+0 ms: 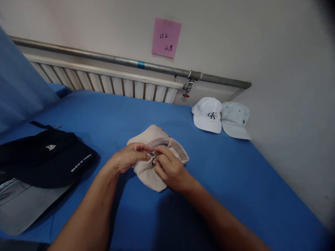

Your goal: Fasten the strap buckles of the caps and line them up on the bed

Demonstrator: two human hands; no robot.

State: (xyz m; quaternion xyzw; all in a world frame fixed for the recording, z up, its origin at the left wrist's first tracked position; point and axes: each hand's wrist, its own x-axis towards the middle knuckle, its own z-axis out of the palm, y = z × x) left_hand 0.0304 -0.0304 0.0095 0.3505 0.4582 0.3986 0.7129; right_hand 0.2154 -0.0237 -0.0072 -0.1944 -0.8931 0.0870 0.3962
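Note:
A cream baseball cap (150, 177) lies in the middle of the blue surface, turned so that part of its inner sweatband shows. My left hand (132, 157) pinches the cap's back edge from the left. From the right, my right hand (169, 167) is closed at the same spot, its fingertips almost meeting the left ones. Between them a small metal strap buckle (154, 160) is partly visible; the fingers cover much of it and the strap.
A white cap (208, 115) with black letters and a pale cap (235, 120) sit side by side at the back right. Dark and grey caps (47, 157) overlap at left. Behind the blue-covered table (222, 181) are a radiator (117, 83), a pipe (104, 55) and a pink note (166, 37).

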